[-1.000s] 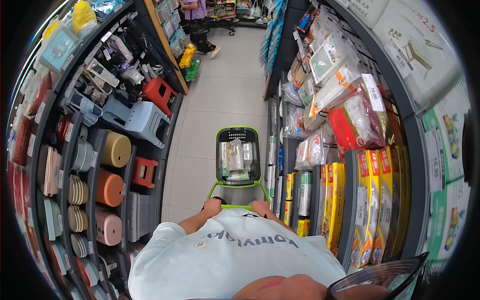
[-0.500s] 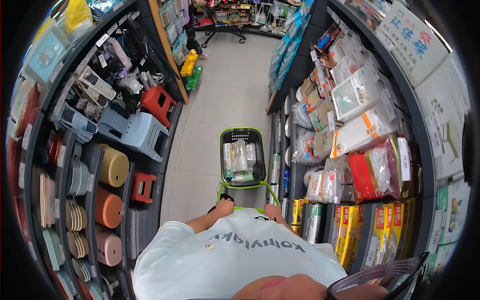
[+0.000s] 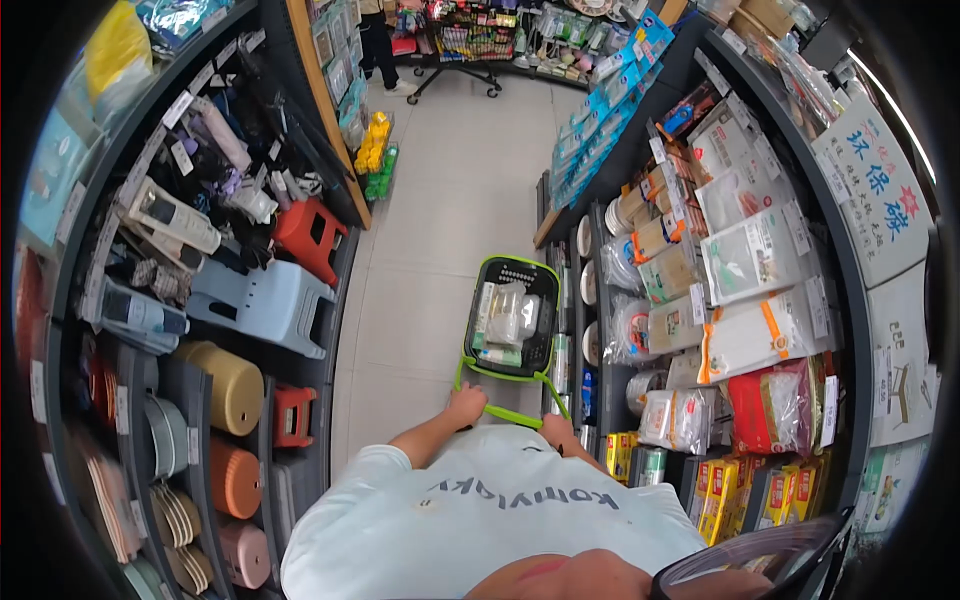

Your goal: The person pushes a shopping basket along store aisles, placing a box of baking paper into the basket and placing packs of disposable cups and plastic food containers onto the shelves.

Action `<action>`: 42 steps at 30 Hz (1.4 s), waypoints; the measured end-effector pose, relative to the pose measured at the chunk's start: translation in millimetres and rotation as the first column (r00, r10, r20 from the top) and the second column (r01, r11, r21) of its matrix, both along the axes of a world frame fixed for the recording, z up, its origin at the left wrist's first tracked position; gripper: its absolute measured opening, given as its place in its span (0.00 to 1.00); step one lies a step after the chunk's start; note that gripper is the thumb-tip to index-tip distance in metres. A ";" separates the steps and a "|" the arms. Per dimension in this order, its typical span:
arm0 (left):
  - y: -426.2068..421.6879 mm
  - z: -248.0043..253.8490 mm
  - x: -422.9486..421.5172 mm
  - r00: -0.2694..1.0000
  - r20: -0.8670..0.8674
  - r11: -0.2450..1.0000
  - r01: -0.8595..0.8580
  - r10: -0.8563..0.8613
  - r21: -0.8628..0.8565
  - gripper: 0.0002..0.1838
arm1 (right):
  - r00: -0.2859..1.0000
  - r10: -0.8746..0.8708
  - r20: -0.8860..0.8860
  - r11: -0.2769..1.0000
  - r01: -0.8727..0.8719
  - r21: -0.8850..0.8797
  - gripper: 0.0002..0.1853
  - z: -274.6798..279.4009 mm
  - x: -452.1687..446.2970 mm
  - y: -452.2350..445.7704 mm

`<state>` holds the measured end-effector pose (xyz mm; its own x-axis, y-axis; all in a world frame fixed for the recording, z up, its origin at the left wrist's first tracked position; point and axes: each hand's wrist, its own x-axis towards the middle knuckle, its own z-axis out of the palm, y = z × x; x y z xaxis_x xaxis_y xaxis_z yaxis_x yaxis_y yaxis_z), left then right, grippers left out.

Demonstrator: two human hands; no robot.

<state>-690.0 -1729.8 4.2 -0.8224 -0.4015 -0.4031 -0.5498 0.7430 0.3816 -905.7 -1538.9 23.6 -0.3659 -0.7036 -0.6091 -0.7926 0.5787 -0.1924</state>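
Note:
A black shopping basket (image 3: 478, 310) with a green rim stands on the aisle floor in front of me. Its green handle (image 3: 512, 417) reaches back towards my body. My left hand (image 3: 467, 406) is closed around the handle's left end. At the other end my right hand (image 3: 558, 432) grips it too, its fingers partly hidden. Inside the basket lie a clear plastic-wrapped pack (image 3: 512, 312) and a few pale packages that I cannot make out.
Shelves flank the aisle closely. A blue plastic stool (image 3: 262, 300), a red stool (image 3: 310, 240) and umbrellas are on the left; bagged disposables and yellow boxes (image 3: 718, 495) are on the right. Ahead, a person's legs (image 3: 380, 50) stand near a wheeled display cart (image 3: 465, 40).
The basket and both hands have shifted right in view and the basket is slightly tilted. The shelves have slid closer. More of the person's legs shows at the aisle's end.

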 end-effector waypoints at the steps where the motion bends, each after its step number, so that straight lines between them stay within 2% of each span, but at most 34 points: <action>1: -7.2 -1.1 -5.3 1.000 -0.008 1.000 -0.005 0.005 0.003 0.11 | 0.999 -0.033 -0.012 0.999 0.033 0.013 0.21 4.1 0.4 -5.0; 4: -23.4 -7.3 -18.4 1.000 0.004 1.000 0.008 -0.008 0.028 0.10 | 0.996 -0.083 -0.042 0.997 0.083 0.004 0.24 1.9 -2.2 -13.0; 7: -32.2 -22.7 -26.0 0.999 0.032 0.998 0.024 -0.026 0.050 0.10 | 0.995 -0.040 -0.088 0.999 0.039 -0.015 0.28 -5.8 -15.5 -28.5; 9: -34.2 -33.6 -26.4 0.998 0.051 0.998 0.038 -0.040 0.054 0.11 | 0.990 0.051 -0.129 0.996 -0.059 -0.064 0.31 -8.9 -23.2 -39.6; 10: -33.7 -38.1 -28.3 0.993 0.118 0.995 0.013 -0.024 0.100 0.12 | 0.992 0.046 -0.120 0.996 -0.054 -0.065 0.31 -10.1 -27.8 -45.5; 12: -44.9 -42.1 -39.7 0.983 0.181 0.991 -0.012 -0.013 0.137 0.13 | 0.997 0.058 -0.045 0.991 -0.052 0.120 0.33 -13.5 -42.8 -63.4; 14: -54.7 -40.5 -55.2 0.992 0.124 0.998 -0.014 0.006 0.065 0.13 | 0.998 0.047 -0.045 0.992 -0.041 0.117 0.33 -18.6 -61.2 -79.0; 18: -98.9 -29.3 -111.3 0.984 0.175 0.998 -0.022 0.011 0.062 0.12 | 0.999 0.039 -0.020 0.991 -0.036 0.128 0.34 -11.0 -112.9 -119.7; 21: -125.5 -22.7 -151.3 0.985 0.169 1.000 -0.028 0.028 -0.001 0.12 | 1.000 0.009 -0.025 0.998 -0.008 0.058 0.28 -19.1 -158.5 -146.6; 23: -139.1 -21.7 -179.3 0.978 0.189 0.995 -0.095 0.088 0.031 0.12 | 0.999 -0.004 -0.037 0.999 0.005 0.044 0.19 -18.3 -190.7 -164.2; 24: -146.1 -19.5 -192.9 0.978 0.187 0.995 -0.097 0.090 0.024 0.12 | 0.999 -0.003 -0.039 0.999 0.004 0.036 0.19 -13.2 -202.7 -171.3; 27: -154.4 -2.9 -224.9 0.971 0.237 0.999 -0.032 0.022 0.038 0.13 | 1.000 -0.017 -0.008 1.000 0.017 0.018 0.15 -14.6 -233.5 -175.4; 28: -156.2 -1.7 -231.9 0.975 0.220 0.999 -0.027 0.022 0.018 0.13 | 1.000 -0.016 -0.010 1.000 0.016 0.016 0.15 -21.5 -243.6 -175.4; 31: -157.7 1.1 -256.9 0.975 0.224 1.000 -0.019 0.016 0.012 0.13 | 0.999 -0.020 0.044 0.988 0.013 0.155 0.17 -29.0 -265.4 -177.0; 35: -151.8 -11.6 -260.2 0.971 0.231 0.998 -0.059 0.057 -0.001 0.14 | 0.994 -0.010 0.106 0.984 -0.009 0.176 0.19 -32.5 -282.0 -185.0; 36: -156.5 -11.5 -262.3 0.972 0.228 0.998 -0.059 0.059 -0.007 0.14 | 0.989 0.034 0.142 0.978 -0.062 0.197 0.20 -30.5 -285.2 -188.7; 39: -175.8 -7.3 -254.8 0.970 0.240 0.998 -0.042 0.029 0.047 0.16 | 0.964 0.119 0.238 0.971 -0.162 0.173 0.21 -17.0 -290.9 -205.6; 40: -191.1 2.2 -253.6 0.967 0.255 0.963 -0.086 0.019 0.256 0.17 | 0.941 0.163 0.297 0.969 -0.208 0.130 0.22 -5.9 -293.9 -215.5; 41: -205.7 8.9 -250.2 0.963 0.269 0.881 -0.130 0.003 0.455 0.19 | 0.927 0.187 0.326 0.981 -0.195 -0.007 0.23 14.1 -297.0 -228.6; 42: -225.7 -4.5 -245.4 0.985 0.173 0.777 -0.125 0.021 0.617 0.21 | 0.911 0.213 0.352 0.975 -0.173 -0.142 0.23 44.5 -301.7 -246.2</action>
<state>-935.5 -1955.5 -0.3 -0.7105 -0.0757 -0.6996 -0.6807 0.3258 0.6561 -1207.4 -1785.1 68.1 0.0154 -0.8056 -0.5923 -0.7504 0.3822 -0.5393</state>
